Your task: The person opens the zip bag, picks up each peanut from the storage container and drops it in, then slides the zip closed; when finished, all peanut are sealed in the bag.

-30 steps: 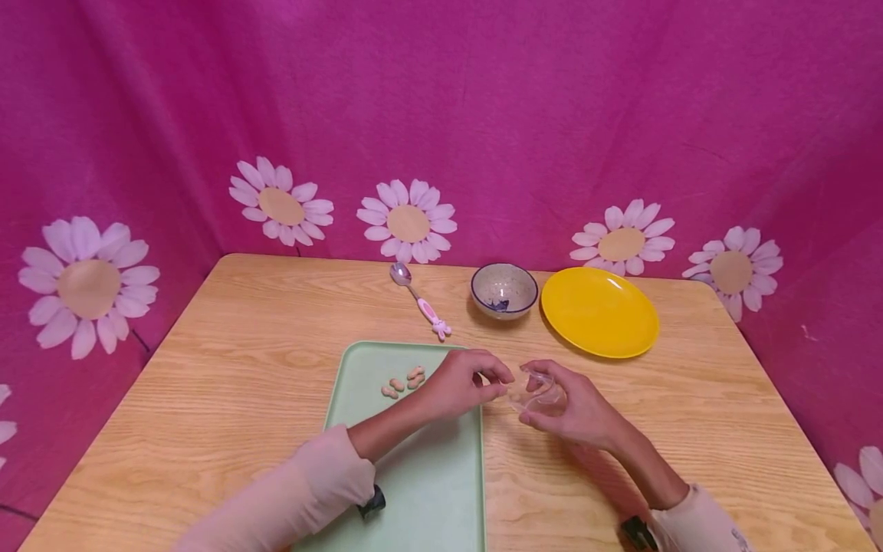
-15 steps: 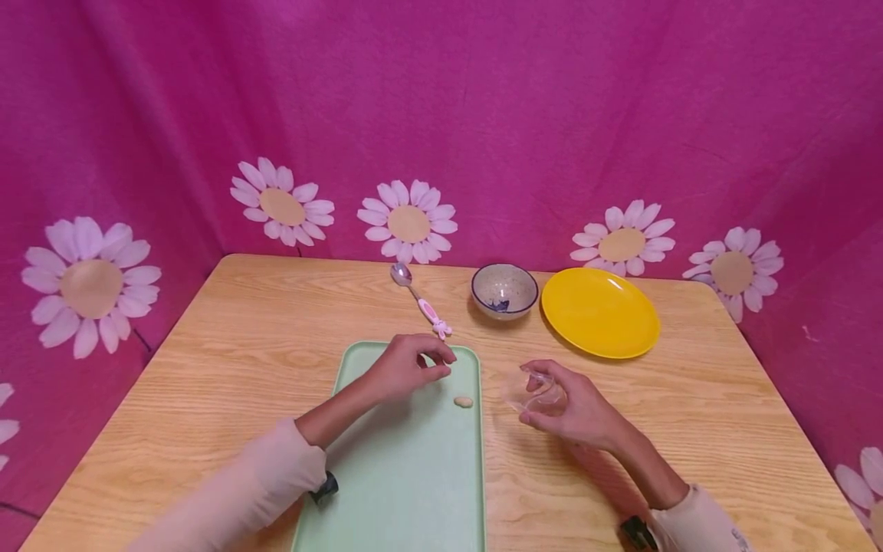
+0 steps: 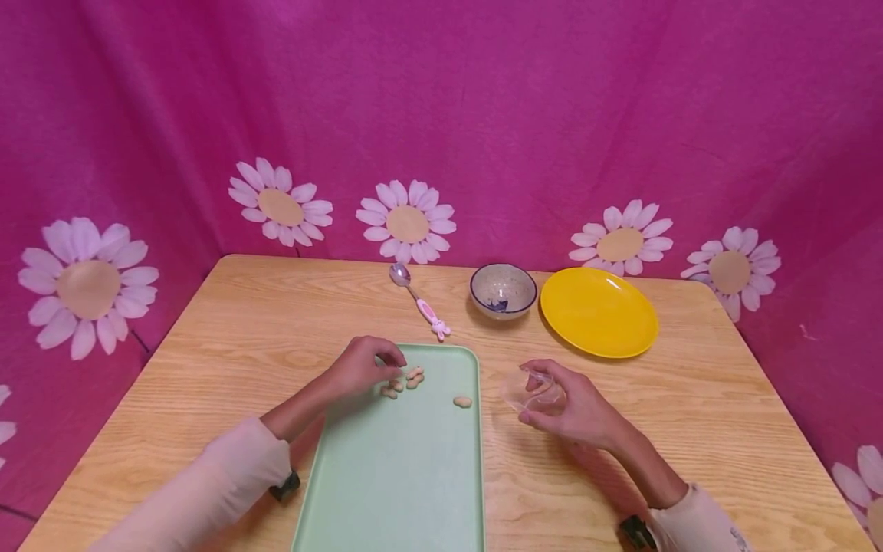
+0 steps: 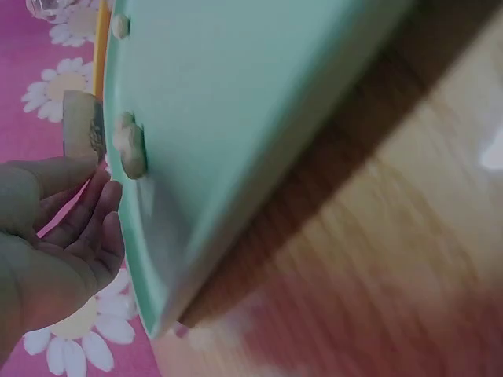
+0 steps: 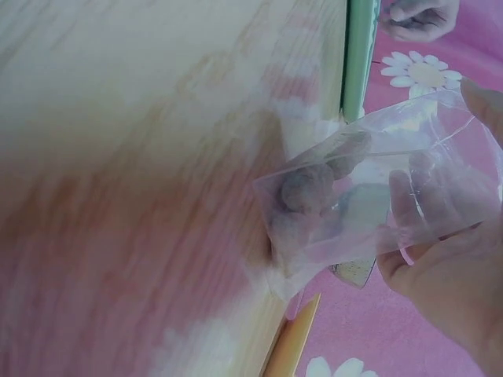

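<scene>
My left hand (image 3: 366,364) is over the left rim of the green tray (image 3: 407,468), fingertips at a small cluster of peanuts in the shell (image 3: 415,376). Its thumb and fingers stand slightly apart, and the left wrist view shows nothing between them. Part of the cluster is hidden behind the fingertips in the head view. A single peanut (image 3: 462,402) lies near the tray's right rim. My right hand (image 3: 576,406) holds a clear plastic bag (image 5: 377,181) by its mouth, right of the tray. Brownish peanuts (image 5: 306,188) show through the plastic.
Behind the tray lies a spoon (image 3: 425,308) with a pink rabbit handle. A speckled bowl (image 3: 503,287) with a dark blue rim and a yellow plate (image 3: 600,313) stand at the table's back. A pink flowered cloth (image 3: 483,138) hangs behind.
My left hand has drawn back leftward from the bag to the peanut cluster. A single peanut has come to lie near the tray's right rim. The right hand has stayed in place.
</scene>
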A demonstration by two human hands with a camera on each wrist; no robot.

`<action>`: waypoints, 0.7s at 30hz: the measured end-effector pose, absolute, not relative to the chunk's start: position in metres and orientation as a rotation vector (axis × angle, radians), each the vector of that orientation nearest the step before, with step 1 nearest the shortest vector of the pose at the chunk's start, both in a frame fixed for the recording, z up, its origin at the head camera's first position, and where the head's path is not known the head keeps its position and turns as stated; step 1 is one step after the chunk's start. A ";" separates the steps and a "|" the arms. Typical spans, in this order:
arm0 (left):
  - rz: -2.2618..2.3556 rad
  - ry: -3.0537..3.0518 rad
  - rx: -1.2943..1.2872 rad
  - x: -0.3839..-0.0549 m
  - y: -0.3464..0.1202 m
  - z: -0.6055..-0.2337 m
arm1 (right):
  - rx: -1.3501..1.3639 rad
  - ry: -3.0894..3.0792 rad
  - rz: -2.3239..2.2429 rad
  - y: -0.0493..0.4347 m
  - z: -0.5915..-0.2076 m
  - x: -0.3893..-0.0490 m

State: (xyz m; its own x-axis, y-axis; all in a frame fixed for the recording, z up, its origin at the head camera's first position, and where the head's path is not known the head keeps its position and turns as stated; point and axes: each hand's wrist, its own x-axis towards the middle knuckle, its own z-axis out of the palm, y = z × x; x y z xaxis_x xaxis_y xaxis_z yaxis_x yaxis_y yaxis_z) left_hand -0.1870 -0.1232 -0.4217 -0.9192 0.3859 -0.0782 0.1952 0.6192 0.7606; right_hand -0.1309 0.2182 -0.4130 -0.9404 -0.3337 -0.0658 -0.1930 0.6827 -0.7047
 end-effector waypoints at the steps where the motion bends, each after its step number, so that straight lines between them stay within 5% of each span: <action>1: 1.173 2.609 0.481 -0.188 -0.125 -0.423 | -0.424 2.705 -1.098 0.218 -0.413 -0.131; 21: 1.058 2.571 0.710 -0.189 -0.134 -0.428 | -0.427 2.717 -1.094 0.219 -0.415 -0.131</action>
